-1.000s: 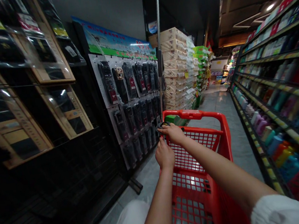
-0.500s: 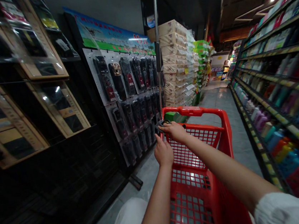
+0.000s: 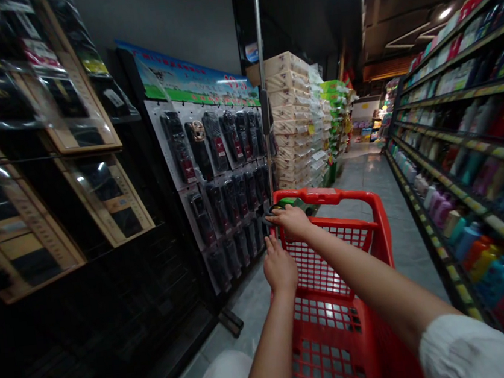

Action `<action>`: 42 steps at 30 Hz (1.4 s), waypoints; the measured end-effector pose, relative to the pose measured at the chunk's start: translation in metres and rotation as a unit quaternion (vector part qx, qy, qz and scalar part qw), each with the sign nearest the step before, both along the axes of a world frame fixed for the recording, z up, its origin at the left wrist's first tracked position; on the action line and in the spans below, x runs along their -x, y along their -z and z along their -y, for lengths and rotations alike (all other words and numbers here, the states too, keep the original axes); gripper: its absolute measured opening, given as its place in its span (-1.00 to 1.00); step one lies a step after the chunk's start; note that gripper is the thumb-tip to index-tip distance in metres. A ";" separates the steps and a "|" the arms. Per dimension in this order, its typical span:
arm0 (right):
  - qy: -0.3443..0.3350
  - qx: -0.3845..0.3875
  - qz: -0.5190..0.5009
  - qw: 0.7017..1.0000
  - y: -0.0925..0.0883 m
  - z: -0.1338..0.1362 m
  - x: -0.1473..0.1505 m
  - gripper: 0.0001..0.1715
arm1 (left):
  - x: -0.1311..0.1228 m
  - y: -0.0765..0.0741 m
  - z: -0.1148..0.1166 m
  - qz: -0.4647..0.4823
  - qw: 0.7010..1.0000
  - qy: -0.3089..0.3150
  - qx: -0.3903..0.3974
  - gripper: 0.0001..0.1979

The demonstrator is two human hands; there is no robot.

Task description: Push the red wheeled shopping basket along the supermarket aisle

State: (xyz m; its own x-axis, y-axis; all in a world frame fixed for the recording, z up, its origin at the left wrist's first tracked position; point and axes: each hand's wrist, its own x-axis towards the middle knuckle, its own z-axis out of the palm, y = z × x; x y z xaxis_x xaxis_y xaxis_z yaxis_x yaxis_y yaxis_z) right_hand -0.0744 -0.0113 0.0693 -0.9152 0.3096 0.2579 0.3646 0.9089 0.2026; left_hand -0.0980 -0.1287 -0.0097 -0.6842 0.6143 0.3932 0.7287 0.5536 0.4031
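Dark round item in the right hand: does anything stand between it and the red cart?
Nothing visible does. The right hand grips the dark round item right at the far left corner of the red cart. The left hand is lower, nearer the camera, not between them.

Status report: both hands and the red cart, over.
Left hand at red cart left rim, grip unclear. Right hand closed on dark round item above cart's far-left corner. Display rack close on left; metal pole just beyond.
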 end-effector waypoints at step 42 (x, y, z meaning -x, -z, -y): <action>0.105 -0.066 -0.429 0.895 -0.239 -0.062 0.093 -0.15 | 0.007 0.015 0.002 -0.062 0.998 0.017 0.004 -0.41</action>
